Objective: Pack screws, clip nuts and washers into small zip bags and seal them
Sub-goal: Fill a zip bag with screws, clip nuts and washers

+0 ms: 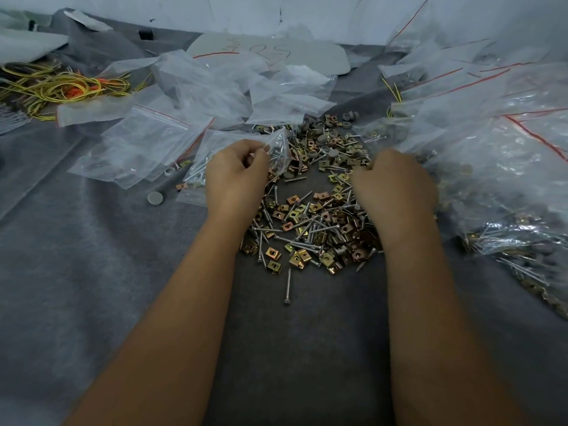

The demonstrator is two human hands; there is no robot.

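Filling one small zip bag from the loose pile in the middle of the frame.

The left hand (235,176) is pinching the mouth of a small zip bag (215,158) that is already holding some screws, just left of centre, and is keeping it lifted a little over the grey cloth (92,272). The right hand (393,182) is lying knuckles-up on the right edge of the pile of screws, clip nuts and washers (310,222); its fingers are curled under, and I cannot tell if they are holding any parts. Empty bags (147,142) are lying in the upper left, filled bags (507,186) at the right side. I judge that the filling step is in hand, the sealing not yet. The next move is probably asking the right hand to bring parts to the bag mouth while the left is holding it open.
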